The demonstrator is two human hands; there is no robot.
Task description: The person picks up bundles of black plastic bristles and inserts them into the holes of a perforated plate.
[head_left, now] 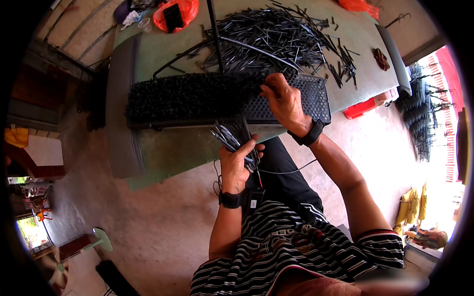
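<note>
So the left hand (236, 160) is clenched around a bunch of thin black sticks (233, 134), which fan out up and away from the fist toward the tray. There's a black band on that wrist, and a thin black cable (286, 171) runs off to the right just below the hand.

Right above that bunch, the right hand (282, 101) sits on top of a long black perforated tray (308, 96), fingers curled down at the edge where the filled part ends. It looks like it's pinching one stick into a hole, but the fingertips are too hidden to say for sure. That wrist has a black band too.

Left of the right hand, most of the tray is already packed with upright black sticks, like a dense brush (190, 96). To the right of the hand the holes are bare.

The tray lies on a green table (168, 49). Beyond the hands, further up the table, there's a big loose pile of the same black sticks (276, 34). Way off at the far left corner sits an orange plastic bag (185, 11) with a dark phone-like thing on it.
</note>
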